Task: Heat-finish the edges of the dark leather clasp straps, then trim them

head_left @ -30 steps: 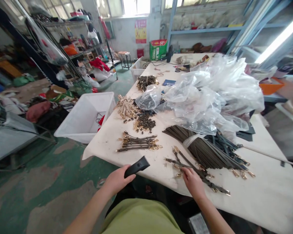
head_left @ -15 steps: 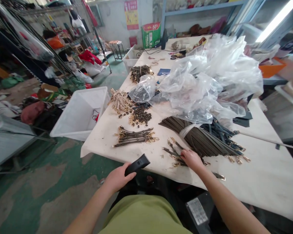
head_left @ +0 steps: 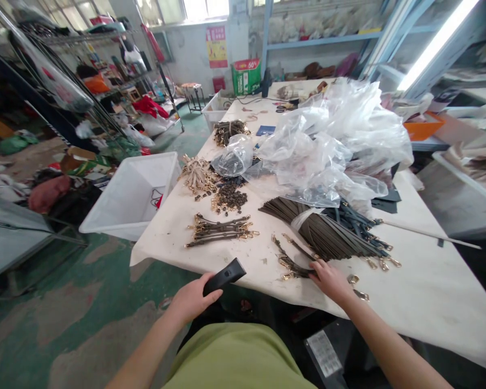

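Observation:
My left hand (head_left: 192,299) is wrapped round a black boxy handheld device (head_left: 225,274), held just off the table's front edge; its kind does not show. At the front of the table my right hand (head_left: 329,278) has its fingers closed on a few short dark straps (head_left: 295,266) with gold clasps. The ends of those straps stick out on both sides of the hand. Behind it lies a thick tied bundle of long brown-grey straps (head_left: 328,232). Left of it, a row of short straps with gold hooks (head_left: 221,229) lies side by side.
A pile of small dark pieces (head_left: 230,199) and a bunch of beige straps (head_left: 198,175) lie farther back. Clear plastic bags (head_left: 308,156) heap over the table's middle. A white plastic bin (head_left: 125,197) stands at the left. A thin rod (head_left: 429,232) juts out at right.
My right hand has shifted slightly right and toward me with the short straps, whose clasp ends lie differently. My left hand still holds the black device. The camera view has tilted up.

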Demonstrator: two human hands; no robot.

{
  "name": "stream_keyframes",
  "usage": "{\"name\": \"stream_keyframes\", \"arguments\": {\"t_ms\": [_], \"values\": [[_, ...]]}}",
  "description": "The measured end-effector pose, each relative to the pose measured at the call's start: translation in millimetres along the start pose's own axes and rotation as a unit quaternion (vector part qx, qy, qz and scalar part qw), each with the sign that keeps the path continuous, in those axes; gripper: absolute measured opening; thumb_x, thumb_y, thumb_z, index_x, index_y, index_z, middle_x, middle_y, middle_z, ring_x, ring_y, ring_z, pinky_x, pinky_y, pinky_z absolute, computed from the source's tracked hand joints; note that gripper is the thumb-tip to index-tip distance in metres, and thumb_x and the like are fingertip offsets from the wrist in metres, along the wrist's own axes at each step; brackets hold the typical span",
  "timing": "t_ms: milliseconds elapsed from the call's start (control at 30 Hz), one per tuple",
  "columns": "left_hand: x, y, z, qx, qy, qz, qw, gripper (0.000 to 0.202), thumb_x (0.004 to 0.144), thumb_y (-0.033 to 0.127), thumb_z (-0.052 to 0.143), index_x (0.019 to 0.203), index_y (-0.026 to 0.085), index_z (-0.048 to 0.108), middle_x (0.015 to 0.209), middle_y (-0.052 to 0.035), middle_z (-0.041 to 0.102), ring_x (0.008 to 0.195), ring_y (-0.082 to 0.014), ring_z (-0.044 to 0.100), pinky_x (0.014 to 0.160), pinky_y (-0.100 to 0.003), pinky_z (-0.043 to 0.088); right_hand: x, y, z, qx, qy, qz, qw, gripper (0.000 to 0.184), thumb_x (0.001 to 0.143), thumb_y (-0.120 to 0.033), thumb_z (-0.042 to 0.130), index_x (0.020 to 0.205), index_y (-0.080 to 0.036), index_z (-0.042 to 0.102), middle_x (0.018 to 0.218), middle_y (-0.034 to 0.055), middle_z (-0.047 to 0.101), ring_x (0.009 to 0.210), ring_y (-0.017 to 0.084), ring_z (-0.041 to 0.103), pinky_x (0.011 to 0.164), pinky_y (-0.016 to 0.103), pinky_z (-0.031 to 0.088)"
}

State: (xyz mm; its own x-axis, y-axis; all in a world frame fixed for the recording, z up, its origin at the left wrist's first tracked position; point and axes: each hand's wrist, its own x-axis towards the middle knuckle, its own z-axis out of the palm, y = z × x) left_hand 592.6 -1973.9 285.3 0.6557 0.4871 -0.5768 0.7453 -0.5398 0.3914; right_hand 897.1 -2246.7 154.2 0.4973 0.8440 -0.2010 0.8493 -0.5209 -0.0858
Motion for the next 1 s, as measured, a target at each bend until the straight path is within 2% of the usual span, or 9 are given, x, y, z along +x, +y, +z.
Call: {"name": "stream_keyframes", "arguments": {"t_ms": [100,200,300,367,467,600,700,833,1000], "values": [[0,0,1.8,0.003,0.002,0.001,1.000,0.051,0.074,0.051,0.045,0.118,0.025,0.047,0.107,-0.0060,0.061,0.095,-0.0241,0.056,0.075,-0.027,0.041,-10,-9,5,-0.042,0.047,-0.027,0.998,0.021,0.079,-0.026,0.044,0.097,-0.019,0.054,0.096,0.0086,0.056,0.087,0.021,0.053,0.076,0.031,0.037],[0,-1,4.2,0.004,0.004,0.013,1.000,0.049,0.074,0.051,0.046,0.117,0.027,0.047,0.106,-0.0046,0.061,0.094,-0.0232,0.057,0.074,-0.027,0.041,-16,-13,12,-0.073,0.093,-0.007,0.993,0.035,0.076,-0.020,0.045,0.111,-0.017,0.048,0.112,0.0115,0.053,0.094,0.023,0.050,0.081,0.035,0.036],[0,-4,6.6,0.006,0.001,0.025,1.000,0.047,0.074,0.052,0.046,0.114,0.028,0.048,0.103,-0.0041,0.062,0.092,-0.0227,0.057,0.073,-0.027,0.041,-10,-12,17,-0.080,0.120,0.005,0.990,0.053,0.072,-0.017,0.046,0.124,-0.015,0.036,0.127,0.0130,0.043,0.104,0.025,0.046,0.087,0.037,0.034],[0,-7,7.9,0.008,0.005,0.026,1.000,0.047,0.073,0.052,0.046,0.113,0.028,0.048,0.101,-0.0038,0.063,0.091,-0.0224,0.058,0.073,-0.027,0.041,-1,-11,19,-0.077,0.118,0.033,0.989,0.059,0.069,-0.017,0.048,0.126,-0.012,0.034,0.124,0.0149,0.046,0.104,0.026,0.047,0.087,0.037,0.034],[-2,-11,8.9,0.012,0.013,0.018,1.000,0.046,0.073,0.052,0.046,0.112,0.028,0.049,0.101,-0.0032,0.063,0.090,-0.0223,0.058,0.073,-0.028,0.041,15,-10,25,-0.074,0.100,0.041,0.991,0.053,0.066,-0.017,0.048,0.118,-0.011,0.043,0.108,0.0144,0.057,0.096,0.026,0.052,0.083,0.037,0.037],[-12,-21,6.8,0.001,0.022,0.012,1.000,0.045,0.072,0.052,0.046,0.110,0.029,0.050,0.099,-0.0023,0.063,0.089,-0.0219,0.059,0.072,-0.028,0.041,24,-13,47,-0.075,0.123,-0.023,0.989,0.032,0.070,-0.013,0.044,0.100,-0.014,0.055,0.093,0.0128,0.061,0.087,0.024,0.056,0.077,0.036,0.041],[-22,-32,3.3,-0.021,0.042,-0.001,0.999,0.044,0.072,0.051,0.048,0.109,0.029,0.051,0.097,-0.0022,0.064,0.088,-0.0216,0.059,0.072,-0.027,0.041,27,-20,61,-0.052,0.135,-0.098,0.985,0.032,0.073,-0.010,0.039,0.099,-0.017,0.055,0.093,0.0101,0.061,0.076,0.019,0.059,0.070,0.031,0.044],[-34,-50,0.2,-0.055,0.078,-0.031,0.995,0.044,0.071,0.051,0.049,0.110,0.030,0.050,0.099,-0.0012,0.064,0.090,-0.0213,0.058,0.073,-0.027,0.041,35,-52,49,-0.019,0.126,-0.148,0.981,0.031,0.080,-0.014,0.036,0.106,-0.021,0.051,0.094,0.0068,0.060,0.073,0.017,0.060,0.065,0.027,0.045],[-39,-68,-2.8,-0.076,0.090,-0.070,0.991,0.047,0.072,0.051,0.047,0.114,0.029,0.048,0.102,-0.0022,0.062,0.090,-0.0207,0.058,0.076,-0.027,0.041,68,-121,24,0.015,0.079,-0.226,0.971,0.030,0.084,-0.026,0.038,0.113,-0.021,0.046,0.091,0.0054,0.059,0.074,0.016,0.059,0.067,0.026,0.043]]}}
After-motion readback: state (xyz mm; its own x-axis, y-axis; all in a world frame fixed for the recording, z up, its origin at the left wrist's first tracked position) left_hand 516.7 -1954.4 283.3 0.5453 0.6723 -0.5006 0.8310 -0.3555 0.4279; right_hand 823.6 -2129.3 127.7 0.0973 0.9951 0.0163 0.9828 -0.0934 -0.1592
